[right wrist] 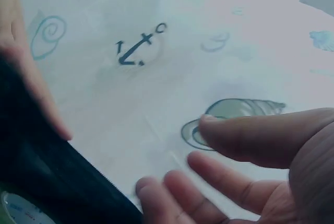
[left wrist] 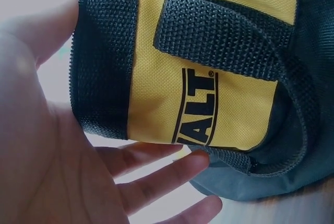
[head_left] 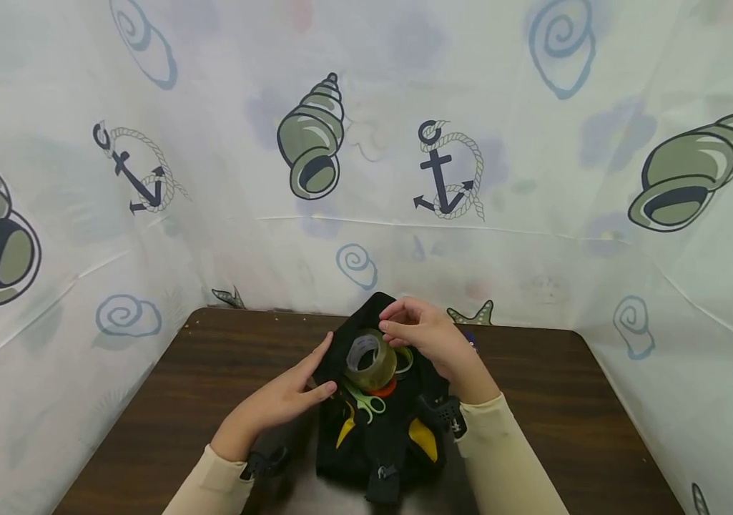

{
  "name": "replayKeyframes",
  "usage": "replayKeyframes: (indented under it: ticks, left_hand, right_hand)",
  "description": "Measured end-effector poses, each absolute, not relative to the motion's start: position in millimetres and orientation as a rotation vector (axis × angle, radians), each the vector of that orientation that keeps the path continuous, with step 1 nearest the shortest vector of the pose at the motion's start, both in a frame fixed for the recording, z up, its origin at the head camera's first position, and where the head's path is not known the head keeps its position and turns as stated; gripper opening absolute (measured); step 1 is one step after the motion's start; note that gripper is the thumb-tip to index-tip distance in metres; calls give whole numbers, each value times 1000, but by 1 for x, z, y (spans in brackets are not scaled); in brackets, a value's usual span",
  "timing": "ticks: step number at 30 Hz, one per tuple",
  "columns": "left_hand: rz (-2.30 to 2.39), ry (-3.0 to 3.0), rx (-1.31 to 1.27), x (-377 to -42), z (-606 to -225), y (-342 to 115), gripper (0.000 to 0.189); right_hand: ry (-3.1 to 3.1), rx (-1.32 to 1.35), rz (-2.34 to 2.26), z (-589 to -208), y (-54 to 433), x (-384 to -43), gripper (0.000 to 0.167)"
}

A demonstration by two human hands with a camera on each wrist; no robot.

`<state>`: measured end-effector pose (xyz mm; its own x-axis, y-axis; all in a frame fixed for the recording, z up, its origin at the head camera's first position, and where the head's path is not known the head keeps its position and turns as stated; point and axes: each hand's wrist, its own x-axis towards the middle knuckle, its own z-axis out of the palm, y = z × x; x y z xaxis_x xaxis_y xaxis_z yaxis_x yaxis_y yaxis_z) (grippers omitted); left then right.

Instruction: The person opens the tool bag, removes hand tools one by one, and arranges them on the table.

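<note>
A black tool bag (head_left: 382, 436) with yellow panels (left wrist: 240, 114) and a webbing loop (left wrist: 219, 36) stands unzipped on the table. In its mouth sit a clear tape roll (head_left: 380, 372), green-handled scissors (head_left: 363, 402), a green ring-shaped thing (head_left: 408, 359) and something orange-red (head_left: 384, 390). My left hand (head_left: 285, 397) rests against the bag's left side, thumb toward the opening and fingers spread straight. Over the far right of the opening is my right hand (head_left: 424, 336), its fingers loosely bent with nothing between them, as the right wrist view also shows.
The dark wooden table (head_left: 553, 408) extends to both sides of the bag. Behind it hangs a pale curtain (head_left: 379, 43) printed with shells and anchors. A small blue-purple thing (head_left: 471, 342) shows just beyond my right wrist.
</note>
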<state>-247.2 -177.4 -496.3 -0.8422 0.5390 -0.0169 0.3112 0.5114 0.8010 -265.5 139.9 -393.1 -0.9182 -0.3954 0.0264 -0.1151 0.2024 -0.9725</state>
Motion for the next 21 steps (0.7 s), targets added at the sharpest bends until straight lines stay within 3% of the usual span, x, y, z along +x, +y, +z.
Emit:
replayKeyframes:
  ticks: [11, 21]
  left_hand:
    - [1249, 2473, 734, -247, -497, -180, 89]
    - [1240, 2492, 754, -249, -500, -181, 88]
  right_hand:
    - [2477, -359, -1432, -409, 98, -286, 39]
    - [2539, -297, -1276, -439, 96, -297, 68]
